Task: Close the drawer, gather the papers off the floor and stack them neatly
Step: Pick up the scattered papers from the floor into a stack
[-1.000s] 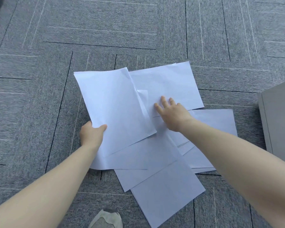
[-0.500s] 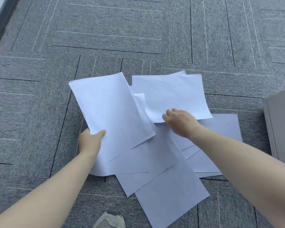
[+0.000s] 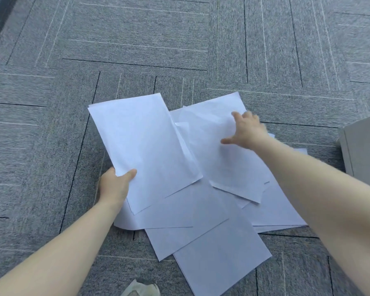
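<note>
Several white paper sheets lie overlapping on the grey carpet. My left hand grips the near left edge of a thin bundle of sheets, thumb on top, holding it slightly raised over the pile. My right hand lies on another sheet to the right, fingers spread on it, thumb pointing left; this sheet sits tilted on top of the others. More loose sheets fan out toward me below both hands.
A grey cabinet stands at the right edge of the view, close to the papers. Grey carpet tiles stretch beyond the pile. The tip of a shoe shows at the bottom edge.
My right hand has slid the far right sheet toward me and turned it, then moved up to that sheet's far part with fingers spread. My left hand keeps its grip on the bundle.
</note>
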Demonstrator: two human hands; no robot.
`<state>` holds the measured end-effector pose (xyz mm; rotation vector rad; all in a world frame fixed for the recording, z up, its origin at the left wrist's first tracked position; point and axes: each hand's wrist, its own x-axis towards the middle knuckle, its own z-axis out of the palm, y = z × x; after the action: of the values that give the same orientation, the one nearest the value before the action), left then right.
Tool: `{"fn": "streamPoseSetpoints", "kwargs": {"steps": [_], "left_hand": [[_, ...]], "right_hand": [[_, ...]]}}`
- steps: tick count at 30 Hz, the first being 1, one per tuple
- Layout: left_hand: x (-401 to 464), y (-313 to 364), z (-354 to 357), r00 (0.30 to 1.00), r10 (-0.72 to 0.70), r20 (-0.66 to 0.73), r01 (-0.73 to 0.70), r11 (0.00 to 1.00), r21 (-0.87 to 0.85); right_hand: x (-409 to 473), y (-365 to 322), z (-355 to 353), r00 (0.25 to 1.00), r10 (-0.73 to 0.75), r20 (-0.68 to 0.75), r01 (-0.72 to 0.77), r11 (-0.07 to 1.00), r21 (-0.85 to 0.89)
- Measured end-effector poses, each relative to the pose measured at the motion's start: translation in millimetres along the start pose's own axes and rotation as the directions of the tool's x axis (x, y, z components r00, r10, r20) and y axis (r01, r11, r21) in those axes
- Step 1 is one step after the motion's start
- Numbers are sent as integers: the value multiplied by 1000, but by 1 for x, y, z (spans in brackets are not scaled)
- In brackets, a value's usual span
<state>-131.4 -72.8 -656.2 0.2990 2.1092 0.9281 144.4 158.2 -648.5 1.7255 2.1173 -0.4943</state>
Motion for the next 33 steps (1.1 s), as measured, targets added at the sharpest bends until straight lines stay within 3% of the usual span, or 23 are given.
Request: {"fn": "streamPoseSetpoints", "kwargs": {"steps": [5, 10, 13, 21, 30, 33], "left_hand": [[2, 7, 10, 999, 32, 27, -31, 999, -31], [10, 4, 17, 998, 37, 58, -34, 998, -58], [13, 1, 18, 998, 26, 53, -22, 997, -75], [18, -3, 14, 998, -37, 53, 43, 994, -102], [16, -8, 11, 994, -50, 93, 59, 994, -95], [14, -11, 9, 992, -53, 116, 66, 991, -117]], "right_hand": [[25, -5, -10, 991, 38, 131, -33, 998, -45], [41, -20, -17, 962, -272, -7, 269, 955, -128], [56, -34, -27, 928, -370, -44, 359, 919, -162], [76, -57, -36, 950, -310, 26, 311, 938, -153], [68, -67, -44, 949, -298, 105, 315, 860, -402], [54, -58, -51, 935, -333, 122, 354, 883, -308]]}}
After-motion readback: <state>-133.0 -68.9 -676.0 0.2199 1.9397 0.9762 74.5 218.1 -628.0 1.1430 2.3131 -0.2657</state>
